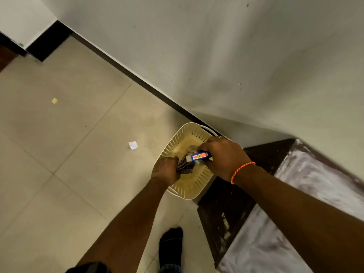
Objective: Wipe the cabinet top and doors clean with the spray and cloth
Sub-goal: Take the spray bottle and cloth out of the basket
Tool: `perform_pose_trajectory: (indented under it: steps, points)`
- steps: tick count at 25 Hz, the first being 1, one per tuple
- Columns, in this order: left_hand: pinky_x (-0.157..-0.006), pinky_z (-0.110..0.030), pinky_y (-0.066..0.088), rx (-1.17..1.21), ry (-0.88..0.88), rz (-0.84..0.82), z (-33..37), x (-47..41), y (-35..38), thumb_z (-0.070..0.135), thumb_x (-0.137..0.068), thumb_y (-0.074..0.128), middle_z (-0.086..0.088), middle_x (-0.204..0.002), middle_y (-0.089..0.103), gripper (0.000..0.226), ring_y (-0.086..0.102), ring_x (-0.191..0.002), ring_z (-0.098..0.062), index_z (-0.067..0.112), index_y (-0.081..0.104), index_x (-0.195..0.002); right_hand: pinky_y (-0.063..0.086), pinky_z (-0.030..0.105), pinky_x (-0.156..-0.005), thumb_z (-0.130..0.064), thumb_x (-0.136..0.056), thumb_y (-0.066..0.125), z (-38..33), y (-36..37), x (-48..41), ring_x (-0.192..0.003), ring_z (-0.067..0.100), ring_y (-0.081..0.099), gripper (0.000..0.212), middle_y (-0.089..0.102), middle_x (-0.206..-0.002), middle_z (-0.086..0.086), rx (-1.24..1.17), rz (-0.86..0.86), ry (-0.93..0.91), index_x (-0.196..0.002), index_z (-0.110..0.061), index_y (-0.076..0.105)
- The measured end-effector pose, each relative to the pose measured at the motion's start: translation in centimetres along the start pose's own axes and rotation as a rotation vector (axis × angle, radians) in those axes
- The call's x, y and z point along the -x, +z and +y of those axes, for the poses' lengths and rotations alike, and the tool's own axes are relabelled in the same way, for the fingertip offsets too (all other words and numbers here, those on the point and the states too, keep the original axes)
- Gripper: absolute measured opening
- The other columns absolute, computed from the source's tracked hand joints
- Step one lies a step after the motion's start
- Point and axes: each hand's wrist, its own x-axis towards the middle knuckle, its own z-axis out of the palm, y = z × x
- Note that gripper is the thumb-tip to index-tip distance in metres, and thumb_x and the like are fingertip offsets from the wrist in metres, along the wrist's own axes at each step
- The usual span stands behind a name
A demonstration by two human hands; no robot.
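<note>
A cream slotted basket (189,191) stands on the floor against the wall, beside the cabinet. Both my hands reach into it. My left hand (165,171) is closed on a dark checked cloth (184,166) that lies inside the basket. My right hand (222,156), with an orange thread at the wrist, grips a blue and orange spray bottle (199,156) lying sideways over the basket. The dark wooden cabinet (226,209) fills the lower right; its top (307,186) looks dusty and streaked white.
Beige floor tiles spread to the left with a white paper scrap (133,145) and a small yellow scrap (54,100). A white wall with a dark skirting board (126,69) runs diagonally behind. My foot in a black sock (171,247) stands near the cabinet.
</note>
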Motion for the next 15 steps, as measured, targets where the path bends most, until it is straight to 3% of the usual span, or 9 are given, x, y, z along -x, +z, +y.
perform_pose_trajectory:
  steps: [2, 7, 9, 12, 15]
  points:
    - [-0.087, -0.032, 0.052, 0.204, -0.087, 0.002, 0.9, 2.6, -2.4, 0.034, -0.090, 0.072, -0.006, -0.115, 0.072, 0.035, 0.068, -0.106, -0.029, 0.020, 0.062, -0.120, 0.052, 0.035, -0.094, -0.031, -0.087, 0.075, -1.3, -2.0, 2.3, -0.112, 0.022, 0.060, 0.042, 0.066, -0.121, 0.003, -0.102, 0.057, 0.015, -0.127, -0.023, 0.066]
    - [-0.082, -0.024, 0.048, 0.729, -0.208, 0.062, 3.5, 11.5, -8.8, 0.027, -0.089, 0.078, -0.001, -0.109, 0.074, 0.035, 0.067, -0.095, -0.020, 0.013, 0.071, -0.120, 0.054, 0.031, -0.088, -0.029, -0.083, 0.079, -5.6, -8.1, 9.3, -0.102, 0.017, 0.061, 0.037, 0.067, -0.111, 0.001, -0.329, 0.284, 0.028, -0.118, -0.023, 0.072]
    - [-0.085, -0.028, 0.053, 0.944, -0.270, 0.079, 4.5, 15.4, -11.4, 0.020, -0.087, 0.080, 0.002, -0.109, 0.073, 0.033, 0.069, -0.097, -0.020, 0.010, 0.073, -0.117, 0.056, 0.033, -0.083, -0.028, -0.080, 0.081, -7.6, -10.7, 12.4, -0.093, 0.016, 0.062, 0.038, 0.065, -0.103, 0.001, -0.430, 0.381, 0.032, -0.116, -0.021, 0.073]
    - [-0.092, -0.044, 0.060, 1.218, -0.327, 0.106, 5.9, 20.5, -14.6, 0.010, -0.080, 0.085, -0.011, -0.112, 0.077, 0.039, 0.073, -0.100, -0.028, 0.008, 0.073, -0.118, 0.056, 0.036, -0.075, -0.026, -0.079, 0.081, -10.0, -13.5, 16.3, -0.082, 0.016, 0.062, 0.041, 0.062, -0.092, 0.003, -0.501, 0.541, 0.063, -0.118, -0.023, 0.073]
    - [-0.088, -0.044, 0.061, 1.423, -0.342, 0.095, 7.7, 25.0, -16.8, 0.010, -0.080, 0.085, -0.006, -0.114, 0.074, 0.048, 0.071, -0.103, -0.026, 0.013, 0.068, -0.124, 0.050, 0.030, -0.068, -0.025, -0.079, 0.082, -11.4, -14.8, 20.1, -0.078, 0.018, 0.059, 0.041, 0.060, -0.087, 0.006, -0.583, 0.670, 0.094, -0.118, -0.018, 0.073]
